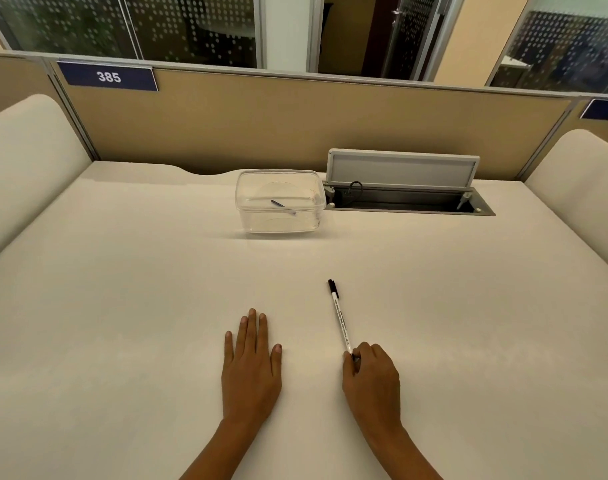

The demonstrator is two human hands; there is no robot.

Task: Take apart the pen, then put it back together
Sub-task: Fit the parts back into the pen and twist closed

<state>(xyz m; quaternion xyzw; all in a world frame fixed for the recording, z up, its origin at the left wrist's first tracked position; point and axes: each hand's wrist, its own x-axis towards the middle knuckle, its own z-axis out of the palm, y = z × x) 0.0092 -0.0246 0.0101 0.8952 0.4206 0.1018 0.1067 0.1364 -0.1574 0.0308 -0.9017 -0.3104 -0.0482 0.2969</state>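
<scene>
Pale cream desk [122, 306], walled by tan dividers; number plate 385 [108, 77] at the far left corner, glass partitions beyond.

Left hand [250, 368]: flat on the desk, palm down, fingers together and extended, holding nothing. It lies well apart from the pen.

Mid-desk, far side: clear plastic tub [280, 202], with a thin dark stick inside, possibly a refill; too small to say for sure. Just right of the tub, a cable hatch [404, 188] set into the desk, lid tilted up.

Pen [340, 320]: white barrel with print, black cap pointing away from the person, lying on the desk at a slight slant. It looks whole, so my reading is that disassembly has not started.

Right hand [372, 379]: curled, fingertips pinched on the near end of the pen. The far end appears to rest on the desk.

Judgement on the step: this is the pickup. A pinch at the very tail gives poor control; better to lift it a little and slide the grip toward mid-barrel. The idle left hand should come across and take the capped end, so the two hands pull straight along the pen's axis, not at an angle. Small parts will likely roll on this smooth top; working low over the desk and laying pieces down side by side would limit that.
</scene>
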